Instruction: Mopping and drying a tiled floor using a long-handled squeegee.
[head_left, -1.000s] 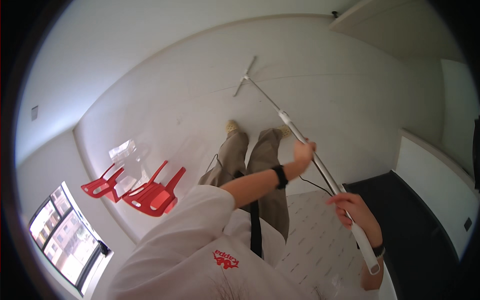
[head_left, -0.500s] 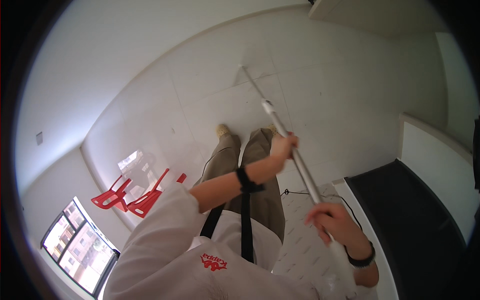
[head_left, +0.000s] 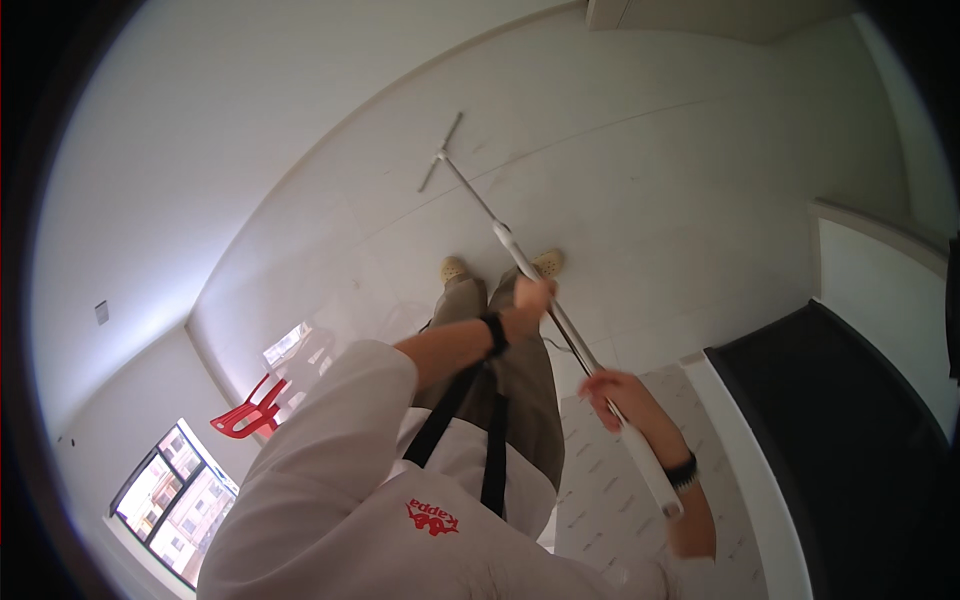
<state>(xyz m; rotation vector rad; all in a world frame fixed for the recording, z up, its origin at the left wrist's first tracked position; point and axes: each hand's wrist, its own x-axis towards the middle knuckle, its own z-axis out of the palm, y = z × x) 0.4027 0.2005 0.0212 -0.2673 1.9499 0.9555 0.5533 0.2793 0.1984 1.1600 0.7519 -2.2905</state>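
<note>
A long-handled mop [head_left: 575,335] with a thin T-shaped head [head_left: 441,155] slants across the view, its head on the pale floor ahead of my feet. My left hand [head_left: 535,296] is closed around the middle of the pole, below the white joint [head_left: 503,232]. Farther down, my right hand [head_left: 628,396] curls over the pole just above the thick white grip [head_left: 650,468], its fingers slightly blurred. The grip's end reaches back past my right wrist.
I stand on a tiled floor [head_left: 640,240] in yellow clogs [head_left: 547,263]. At left are a red plastic chair [head_left: 245,412] and a window [head_left: 175,500]. A dark panel [head_left: 830,430] with a pale border lies at right, beside a patterned mat [head_left: 640,500]. A wall [head_left: 250,120] curves along the far left.
The mop head has swung left and a little nearer, turning so its bar shows clearly. Both hands have shifted left with the pole, and my right hand has moved up the view.
</note>
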